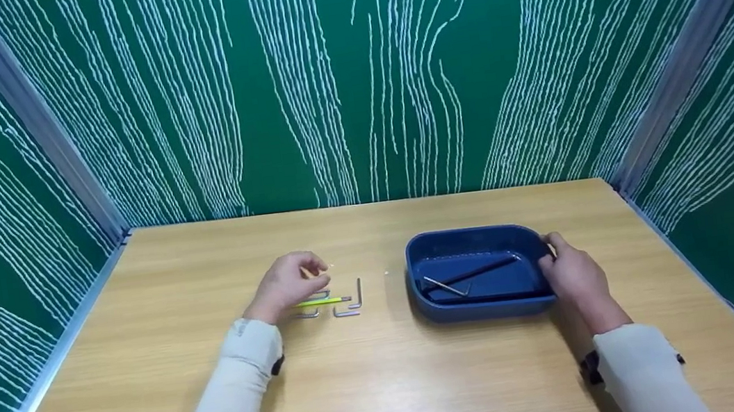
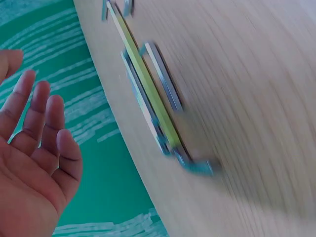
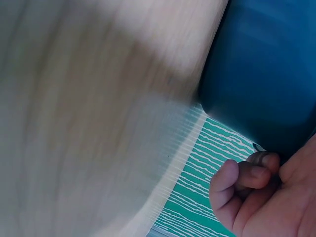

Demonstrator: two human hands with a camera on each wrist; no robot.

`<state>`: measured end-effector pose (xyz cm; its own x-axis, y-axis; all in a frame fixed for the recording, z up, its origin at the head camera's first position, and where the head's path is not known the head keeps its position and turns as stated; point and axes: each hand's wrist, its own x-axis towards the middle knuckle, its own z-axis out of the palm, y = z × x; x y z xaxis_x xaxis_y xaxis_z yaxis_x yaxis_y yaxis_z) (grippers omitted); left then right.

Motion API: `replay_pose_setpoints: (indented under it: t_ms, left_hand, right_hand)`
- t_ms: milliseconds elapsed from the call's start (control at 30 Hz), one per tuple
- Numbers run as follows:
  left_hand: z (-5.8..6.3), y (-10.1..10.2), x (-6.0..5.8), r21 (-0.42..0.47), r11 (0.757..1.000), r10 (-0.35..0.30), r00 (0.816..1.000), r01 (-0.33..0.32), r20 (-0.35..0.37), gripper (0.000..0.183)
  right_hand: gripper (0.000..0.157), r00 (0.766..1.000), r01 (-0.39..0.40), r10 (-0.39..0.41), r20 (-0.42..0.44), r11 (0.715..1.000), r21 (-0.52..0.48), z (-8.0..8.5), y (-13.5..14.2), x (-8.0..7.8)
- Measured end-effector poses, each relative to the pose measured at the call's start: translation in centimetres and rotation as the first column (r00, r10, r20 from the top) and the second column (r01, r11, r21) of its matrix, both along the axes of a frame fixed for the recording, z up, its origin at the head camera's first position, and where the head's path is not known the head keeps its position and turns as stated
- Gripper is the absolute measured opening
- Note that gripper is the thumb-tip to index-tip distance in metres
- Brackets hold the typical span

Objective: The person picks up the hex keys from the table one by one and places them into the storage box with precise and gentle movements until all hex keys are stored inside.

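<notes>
My left hand [image 1: 287, 284] hovers over several small tools on the table, its fingers loosely bent and holding nothing. Beneath it lies a yellow-green pencil-like stick [image 1: 321, 302], with L-shaped hex keys around it, one upright in the head view [image 1: 359, 292] and one nearer me [image 1: 346, 313]. The left wrist view shows the stick [image 2: 148, 91] beside a silver hex key [image 2: 164, 76]. My right hand [image 1: 577, 278] grips the right rim of a dark blue box [image 1: 485, 310], thumb over the edge. Inside the box, a hex key [image 1: 445, 286] leans across a dark long strip [image 1: 476, 271].
The wooden table [image 1: 389, 385] ends at a green wall [image 1: 491, 79] with white wavy lines. Grey corner posts [image 1: 42, 127] stand at both sides. A tiny pale speck [image 1: 386, 273] lies between the tools and the box.
</notes>
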<state>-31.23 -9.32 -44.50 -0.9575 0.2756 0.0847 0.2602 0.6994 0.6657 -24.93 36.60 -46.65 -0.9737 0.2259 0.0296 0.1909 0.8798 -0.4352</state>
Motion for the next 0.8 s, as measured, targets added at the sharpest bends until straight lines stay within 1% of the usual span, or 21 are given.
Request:
replay_pose_setpoints:
  t_ms: [67,167,300,433,533,600,667,800]
  left_hand:
    - [0.0,-0.8,0.1,-0.017,1.000,0.014,1.000,-0.013,0.019,0.019]
    - [-0.2,-1.7,0.4,-0.054,0.997,0.051,0.997,-0.048,0.060,0.023]
    - [-0.5,-2.9,0.7,-0.078,0.993,0.096,0.990,-0.088,0.101,0.023]
    - [-0.9,-3.9,1.0,-0.081,0.990,0.121,0.984,-0.111,0.127,0.018]
    - [-1.0,-4.4,1.3,-0.108,0.986,0.144,0.977,-0.128,0.157,0.015]
    - [-1.2,-4.7,1.3,-0.139,0.981,0.158,0.974,-0.136,0.160,0.012]
    - [-1.4,-4.9,1.3,-0.176,0.974,0.170,0.974,-0.143,0.147,0.011]
    - [-1.9,-5.4,1.1,-0.209,0.966,0.180,0.975,-0.150,0.134,0.013]
  right_hand:
    - [0.043,1.000,-0.002,0.002,-0.003,1.000,0.006,0.0,0.1,0.0]
    - [0.044,1.000,-0.007,0.007,0.007,1.000,-0.004,0.1,0.2,0.0]
    - [0.044,1.000,-0.009,0.009,0.010,1.000,-0.014,0.0,0.2,0.0]
    - [0.042,0.999,-0.013,0.014,-0.045,1.000,0.024,-0.2,0.2,0.0]
    - [0.041,0.997,-0.012,0.016,-0.074,0.999,0.047,-0.2,0.2,0.0]
    - [0.041,0.998,-0.012,0.015,-0.068,0.999,0.040,-0.2,0.1,0.0]
    - [0.041,0.998,-0.011,0.014,-0.065,0.999,0.037,-0.1,0.1,0.0]
    - [0.042,0.999,-0.012,0.013,-0.043,1.000,0.026,0.0,0.0,0.0]
